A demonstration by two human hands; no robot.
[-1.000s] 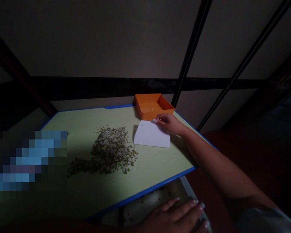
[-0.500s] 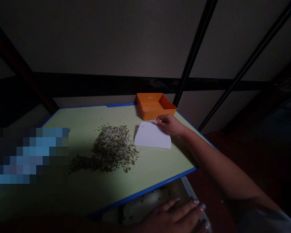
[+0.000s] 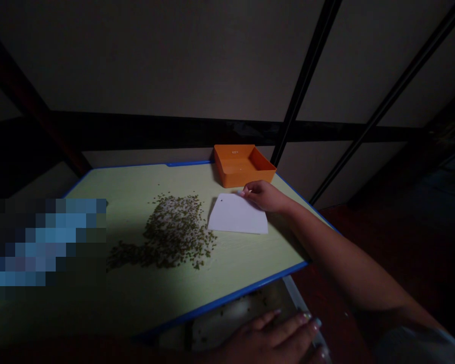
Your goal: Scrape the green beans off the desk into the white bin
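Note:
A white plastic scraper (image 3: 237, 215), with a small hole near its upper left corner, is pinched at its upper edge by my right hand (image 3: 263, 196). It stands tilted over the table, right of a spread pile of small green and whitish grains (image 3: 178, 230). A narrower trail of grains runs off the pile to the left. Below the table's front edge, my left hand (image 3: 276, 336) has its fingers stretched out over the right rim of a pale bin (image 3: 246, 308), touching or close to it.
An orange open box (image 3: 242, 174) stands at the table's back right, just behind my right hand. The pale green table (image 3: 132, 182) has a blue edge and meets a panelled wall (image 3: 167, 60). A blurred-out blue patch (image 3: 56, 235) covers something at the left.
The scraper and my right hand have shifted slightly down, and the scraper's left side a little leftward. My left hand, the pile and the box look the same.

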